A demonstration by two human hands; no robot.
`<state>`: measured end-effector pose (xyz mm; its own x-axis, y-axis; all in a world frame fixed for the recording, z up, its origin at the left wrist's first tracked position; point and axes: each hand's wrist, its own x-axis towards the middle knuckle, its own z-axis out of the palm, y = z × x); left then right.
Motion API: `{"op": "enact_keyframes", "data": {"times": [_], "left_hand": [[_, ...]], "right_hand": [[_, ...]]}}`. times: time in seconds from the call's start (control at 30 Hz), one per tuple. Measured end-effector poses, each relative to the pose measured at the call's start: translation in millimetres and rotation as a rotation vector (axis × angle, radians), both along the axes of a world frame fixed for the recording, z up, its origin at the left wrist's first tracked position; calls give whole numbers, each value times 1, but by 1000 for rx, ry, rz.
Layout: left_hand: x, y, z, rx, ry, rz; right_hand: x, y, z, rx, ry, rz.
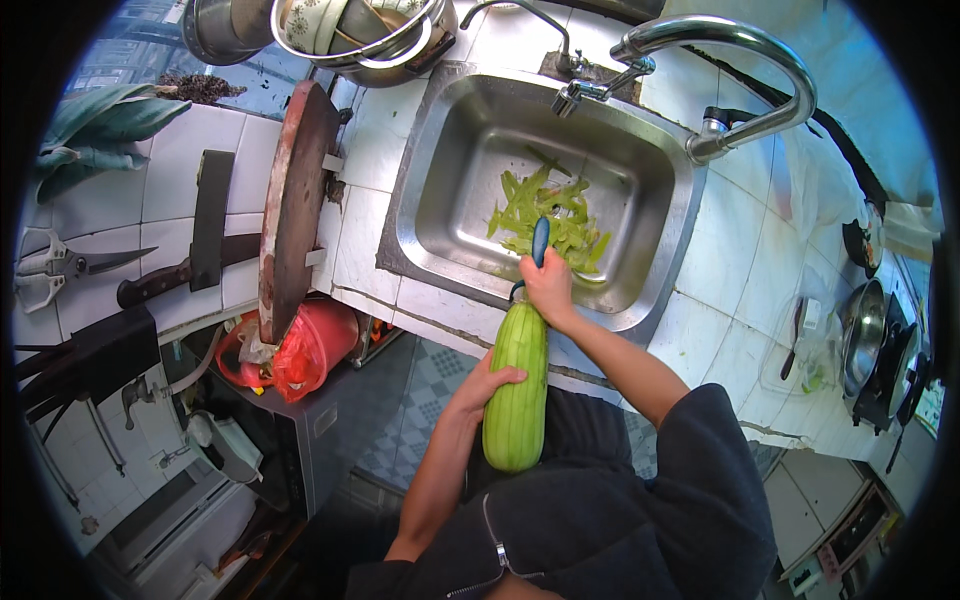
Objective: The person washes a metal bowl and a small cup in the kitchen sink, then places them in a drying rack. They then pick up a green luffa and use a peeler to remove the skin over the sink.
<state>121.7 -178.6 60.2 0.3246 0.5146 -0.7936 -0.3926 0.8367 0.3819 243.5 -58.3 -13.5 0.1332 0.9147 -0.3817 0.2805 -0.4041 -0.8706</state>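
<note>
My left hand (486, 382) is wrapped around the side of a long, pale green peeled gourd (516, 405), which lies upright along my front at the sink's near edge. In my right hand (549, 289) is a peeler with a dark blue handle (541, 240); its head is at the stem end of the gourd, and the blade is mostly hidden. Beyond the hands, a heap of green peelings (536, 206) lies on the bottom of the stainless steel sink (457, 180).
A chrome faucet (802, 82) arches over the sink's right corner. Left stands a round wooden chopping board (296, 202) on edge, above a red bucket (330, 337). A cleaver and scissors (75, 262) hang on the left wall. Stacked bowls (360, 37) stand behind; a knife (799, 337) lies right.
</note>
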Motion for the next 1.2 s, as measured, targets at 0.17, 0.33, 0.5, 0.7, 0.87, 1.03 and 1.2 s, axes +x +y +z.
{"op": "enact_keyframes", "data": {"times": [0.17,0.33,0.5,0.7,0.87,1.03,1.2], "left_hand": [[-12,-7,-11,-107,-119,32],[-14,-15,-21,-206,-435,302],[-4,-14,-24,-123,-483,440],[-12,-30,-34,-86,-594,451],[-12,-37,-42,-115,-601,340],[-6,-42,-46,-89,-493,436],[5,-11,-23,-11,-575,523]], "right_hand": [[17,11,-23,31,76,-255],[16,-31,42,-23,193,-20],[5,-76,95,104,268,85],[-11,-52,67,149,21,136],[0,9,-23,91,-303,-27],[14,9,4,116,-59,-193],[2,-49,94,27,154,135]]}}
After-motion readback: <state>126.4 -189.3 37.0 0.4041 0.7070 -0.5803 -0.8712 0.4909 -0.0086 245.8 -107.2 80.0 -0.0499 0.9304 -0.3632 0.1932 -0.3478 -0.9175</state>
